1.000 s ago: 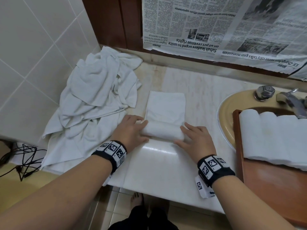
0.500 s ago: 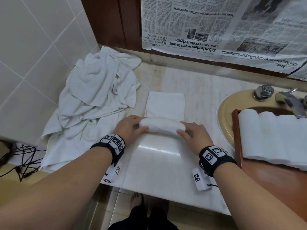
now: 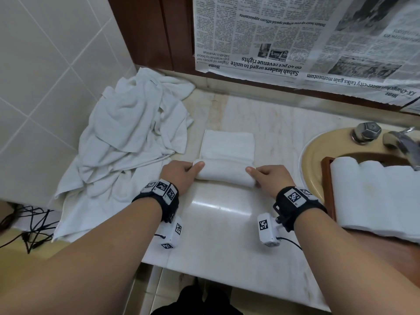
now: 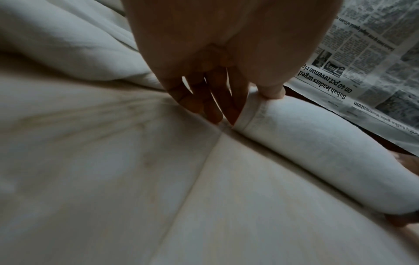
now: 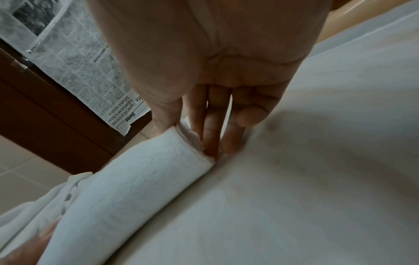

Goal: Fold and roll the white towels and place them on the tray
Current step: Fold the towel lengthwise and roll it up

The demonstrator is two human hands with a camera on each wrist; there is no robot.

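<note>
A white towel (image 3: pixel 228 145) lies folded into a narrow strip on the marble counter (image 3: pixel 222 226), and its near part is wound into a roll (image 3: pixel 223 175). My left hand (image 3: pixel 181 176) holds the roll's left end (image 4: pixel 306 143), thumb on top and fingers (image 4: pixel 204 105) tucked against the end face. My right hand (image 3: pixel 269 178) holds the right end (image 5: pixel 136 179) the same way, with fingers (image 5: pixel 213 136) down at the end. Several rolled white towels (image 3: pixel 375 194) lie side by side on a brown wooden tray (image 3: pixel 327 189) at the right.
A heap of loose white towels (image 3: pixel 127 144) covers the counter's left side by the tiled wall. The tray sits over a beige sink (image 3: pixel 316 153) with a metal faucet (image 3: pixel 400 142). Newspaper (image 3: pixel 295 42) hangs on the wall behind. Black cables (image 3: pixel 22 228) lie at lower left.
The roll has moved away from me and grown thicker, and the flat part is shorter. Both hands shifted from lying over the roll to holding its ends with thumbs on top.
</note>
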